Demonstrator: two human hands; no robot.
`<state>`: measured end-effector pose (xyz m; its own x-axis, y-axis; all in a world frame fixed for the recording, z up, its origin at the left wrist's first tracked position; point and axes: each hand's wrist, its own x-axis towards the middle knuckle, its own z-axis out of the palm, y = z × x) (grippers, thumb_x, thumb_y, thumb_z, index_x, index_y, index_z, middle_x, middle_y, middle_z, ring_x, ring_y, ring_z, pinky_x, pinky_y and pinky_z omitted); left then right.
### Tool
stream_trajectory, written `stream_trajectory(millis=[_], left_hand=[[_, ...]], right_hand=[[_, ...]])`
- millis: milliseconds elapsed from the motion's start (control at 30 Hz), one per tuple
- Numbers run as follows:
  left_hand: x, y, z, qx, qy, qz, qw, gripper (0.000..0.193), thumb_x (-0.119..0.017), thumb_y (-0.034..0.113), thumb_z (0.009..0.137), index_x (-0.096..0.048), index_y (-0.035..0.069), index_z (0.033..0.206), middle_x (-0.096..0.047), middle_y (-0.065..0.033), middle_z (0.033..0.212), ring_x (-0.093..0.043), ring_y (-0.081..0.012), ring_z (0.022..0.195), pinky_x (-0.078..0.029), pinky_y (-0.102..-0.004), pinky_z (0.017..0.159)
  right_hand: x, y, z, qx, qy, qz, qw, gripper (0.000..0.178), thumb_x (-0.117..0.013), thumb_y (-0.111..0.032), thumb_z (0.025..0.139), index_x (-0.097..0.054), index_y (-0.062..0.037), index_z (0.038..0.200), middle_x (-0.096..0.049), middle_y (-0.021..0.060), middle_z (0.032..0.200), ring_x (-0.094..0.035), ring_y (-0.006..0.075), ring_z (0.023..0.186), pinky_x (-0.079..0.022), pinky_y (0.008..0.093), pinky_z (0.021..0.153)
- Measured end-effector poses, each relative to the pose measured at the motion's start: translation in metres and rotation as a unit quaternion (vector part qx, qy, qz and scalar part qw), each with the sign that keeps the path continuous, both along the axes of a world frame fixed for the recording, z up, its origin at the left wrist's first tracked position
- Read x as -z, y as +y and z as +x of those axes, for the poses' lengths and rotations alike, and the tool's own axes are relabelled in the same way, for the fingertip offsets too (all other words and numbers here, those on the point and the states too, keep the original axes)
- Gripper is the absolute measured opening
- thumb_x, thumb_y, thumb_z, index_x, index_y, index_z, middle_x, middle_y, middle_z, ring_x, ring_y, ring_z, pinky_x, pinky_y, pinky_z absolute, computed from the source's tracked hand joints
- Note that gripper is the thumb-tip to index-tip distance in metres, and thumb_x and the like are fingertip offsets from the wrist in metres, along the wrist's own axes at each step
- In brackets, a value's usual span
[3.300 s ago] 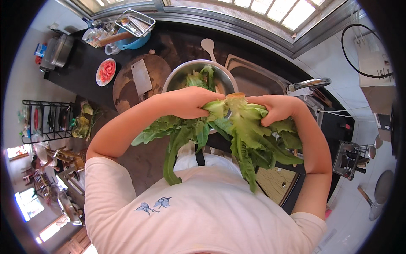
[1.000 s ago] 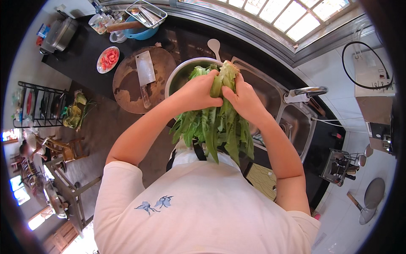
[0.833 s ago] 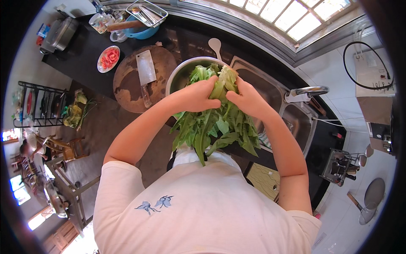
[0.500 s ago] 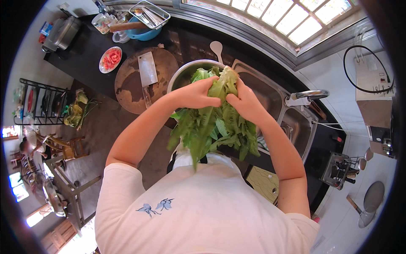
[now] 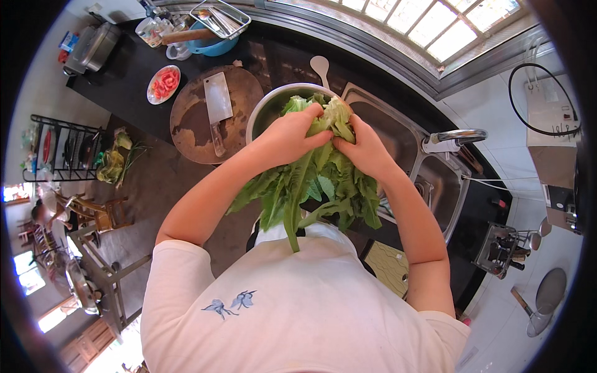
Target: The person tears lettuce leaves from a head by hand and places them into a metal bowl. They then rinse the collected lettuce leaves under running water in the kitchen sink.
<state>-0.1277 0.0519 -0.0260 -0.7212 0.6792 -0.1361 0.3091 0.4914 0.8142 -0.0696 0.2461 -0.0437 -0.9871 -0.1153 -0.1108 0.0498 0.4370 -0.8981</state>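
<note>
Your left hand point(image 5: 301, 132) and right hand point(image 5: 368, 149) grasp the leafy greens point(image 5: 297, 186) at their pale base, fingers curled around it, likely so the leaves hang loose toward your shirt point(image 5: 298, 304). The steel bowl point(image 5: 264, 113) sits beneath (near rim hidden); the sink point(image 5: 388, 127) lies just right, while leftward the cleaver point(image 5: 218, 102) probably narrows your room.
</note>
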Motion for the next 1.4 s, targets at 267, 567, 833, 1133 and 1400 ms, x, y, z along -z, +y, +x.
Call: stream_trajectory(millis=[267,567,833,1133,1400], left_hand=[[0.030,0.025,0.004,-0.098,0.038,0.061,0.993,0.036,-0.061,0.021,0.085,-0.042,0.001,0.110,-0.060,-0.0247,0.094,-0.058,-0.0431,0.090,-0.045,-0.0463,0.076],[0.024,0.018,-0.006,0.028,0.008,-0.064,0.997,0.044,-0.059,0.020,0.087,-0.035,-0.009,0.110,-0.059,-0.0295,0.094,-0.058,-0.0448,0.091,-0.047,-0.0467,0.078],[0.024,0.003,-0.019,0.080,0.027,-0.071,0.994,0.052,-0.061,0.022,0.086,-0.038,-0.016,0.112,-0.061,-0.0299,0.095,-0.061,-0.0421,0.093,-0.050,-0.0433,0.079],[0.025,-0.015,-0.032,0.126,-0.015,-0.077,0.989,0.043,-0.058,0.014,0.086,-0.035,-0.008,0.114,-0.059,-0.0265,0.091,-0.059,-0.0418,0.087,-0.047,-0.0433,0.077],[0.036,-0.037,-0.052,0.184,-0.148,-0.004,0.972,0.029,-0.053,0.009,0.086,-0.044,-0.001,0.111,-0.058,-0.0120,0.096,-0.055,-0.0207,0.089,-0.044,-0.0348,0.078]], right_hand=[[0.002,-0.021,-0.009,0.094,0.055,0.059,0.992,0.048,-0.060,-0.001,0.078,-0.046,0.0027,0.124,-0.062,0.0271,0.107,-0.056,0.0442,0.106,-0.046,0.0442,0.089],[0.000,-0.014,-0.009,0.016,0.008,0.121,0.992,0.047,-0.060,0.002,0.077,-0.044,0.0052,0.121,-0.061,0.0298,0.104,-0.055,0.0461,0.104,-0.045,0.0477,0.088],[-0.002,-0.012,-0.015,-0.068,0.028,0.141,0.987,0.040,-0.061,0.002,0.076,-0.047,0.0048,0.113,-0.060,0.0289,0.102,-0.054,0.0461,0.103,-0.045,0.0478,0.086],[0.001,-0.016,-0.020,-0.133,0.023,0.201,0.970,0.031,-0.061,0.001,0.076,-0.048,0.0051,0.103,-0.058,0.0271,0.100,-0.053,0.0456,0.100,-0.045,0.0482,0.085],[-0.017,-0.006,-0.033,-0.259,0.011,0.197,0.946,0.030,-0.060,0.003,0.077,-0.048,0.0039,0.105,-0.058,0.0233,0.100,-0.055,0.0429,0.100,-0.046,0.0458,0.085]])
